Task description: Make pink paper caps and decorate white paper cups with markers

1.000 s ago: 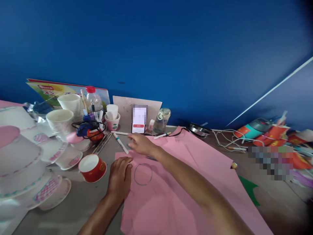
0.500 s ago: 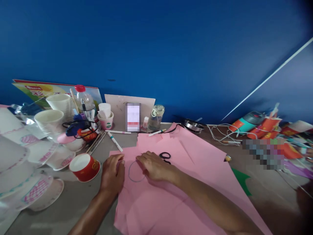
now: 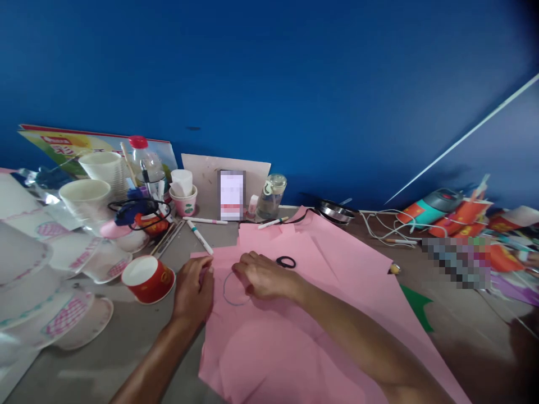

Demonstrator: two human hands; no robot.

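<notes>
A large stack of pink paper lies in front of me, with a thin grey-blue circle outline on its upper left part. My left hand is at the left edge of the paper, fingers bent and thumb close to them on the edge. Over the right side of the circle, my right hand has its fingers curled down against the sheet. Whatever is between its fingertips is hidden. Just beyond that wrist shows a black scissors handle; the rest of the scissors is covered.
Left of my hands stands a red paper cup, with stacked white bowls beyond. Markers, a phone and a glass jar stand behind the paper. A roll of tape and white cables lie to the right.
The view has shifted slightly, so the scene sits a little higher. The fingers of my right hand are more curled, and one scissors loop has gone behind it. My left hand stays at the paper's edge.
</notes>
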